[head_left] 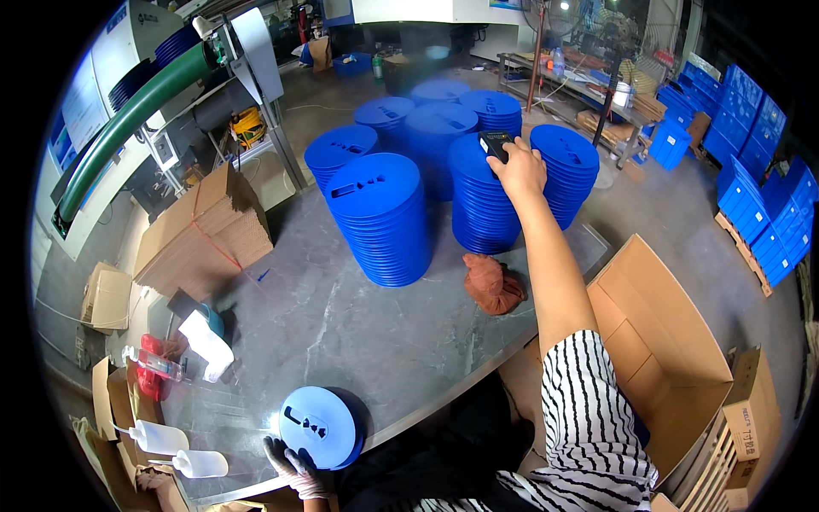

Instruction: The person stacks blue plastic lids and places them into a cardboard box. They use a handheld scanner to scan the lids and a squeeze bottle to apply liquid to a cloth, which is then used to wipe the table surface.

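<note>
My right hand [522,171] reaches out over the table. It is closed around a small black box-shaped device [495,145] with a light-marked face, at the top of a tall stack of blue plastic discs [485,213]. At the table's front edge, my gloved left hand [297,471] has its fingers stretched against the left rim of a blue disc [317,427] with cut-out slots. Another blue layer shows beneath that disc. Midway between the hands stands another disc stack [384,230], and a crumpled brown cloth [492,286] lies below my right forearm.
More blue disc stacks [388,119] stand at the table's far side. Bundled flat cardboard [205,226] is at left, near white squeeze bottles [200,463], a clear bottle [158,364] and white paper [206,346]. An open carton [657,333] stands at right; blue crates [746,115] are beyond.
</note>
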`<state>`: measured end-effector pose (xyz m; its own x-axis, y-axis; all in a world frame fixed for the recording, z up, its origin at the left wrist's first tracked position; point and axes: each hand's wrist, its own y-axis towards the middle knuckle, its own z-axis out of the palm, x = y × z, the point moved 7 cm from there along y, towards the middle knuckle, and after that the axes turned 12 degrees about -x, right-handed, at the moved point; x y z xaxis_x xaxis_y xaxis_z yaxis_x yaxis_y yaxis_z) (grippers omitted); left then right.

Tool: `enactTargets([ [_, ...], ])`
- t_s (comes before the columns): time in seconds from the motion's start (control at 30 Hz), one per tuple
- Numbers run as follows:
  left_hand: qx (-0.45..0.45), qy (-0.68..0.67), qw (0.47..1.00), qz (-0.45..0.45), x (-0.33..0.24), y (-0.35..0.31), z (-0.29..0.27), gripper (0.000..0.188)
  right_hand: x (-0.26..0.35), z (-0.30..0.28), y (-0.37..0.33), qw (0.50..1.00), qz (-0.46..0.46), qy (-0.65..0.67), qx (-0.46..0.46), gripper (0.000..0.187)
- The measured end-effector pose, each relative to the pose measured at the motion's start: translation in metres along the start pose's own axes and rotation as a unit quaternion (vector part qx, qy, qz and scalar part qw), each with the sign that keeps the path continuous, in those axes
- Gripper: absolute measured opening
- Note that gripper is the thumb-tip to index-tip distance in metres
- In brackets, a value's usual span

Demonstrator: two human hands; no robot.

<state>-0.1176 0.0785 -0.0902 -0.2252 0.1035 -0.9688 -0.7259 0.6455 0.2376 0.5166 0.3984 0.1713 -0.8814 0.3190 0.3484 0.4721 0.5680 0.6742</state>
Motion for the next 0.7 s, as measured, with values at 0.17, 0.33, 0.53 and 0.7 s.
enactTargets([
  [0.17, -0.001, -0.008, 1.000, -0.007, -0.007, -0.004, 0.006, 0.065, -0.003, 0.000, 0.004, 1.000, -0.005, -0.004, 0.003, 0.047],
  [0.33, 0.015, 0.107, 0.991, 0.073, 0.010, 0.011, -0.017, 0.062, 0.008, 0.004, 0.007, 1.000, -0.001, 0.012, 0.025, 0.045],
  [0.53, 0.010, 0.044, 0.998, -0.049, -0.019, 0.001, 0.008, 0.055, -0.012, 0.007, 0.018, 0.998, -0.061, -0.016, -0.006, 0.041],
  [0.7, 0.009, 0.037, 0.999, 0.028, 0.000, 0.005, -0.017, 0.055, 0.045, -0.054, -0.017, 0.952, -0.188, 0.166, -0.174, 0.056],
])
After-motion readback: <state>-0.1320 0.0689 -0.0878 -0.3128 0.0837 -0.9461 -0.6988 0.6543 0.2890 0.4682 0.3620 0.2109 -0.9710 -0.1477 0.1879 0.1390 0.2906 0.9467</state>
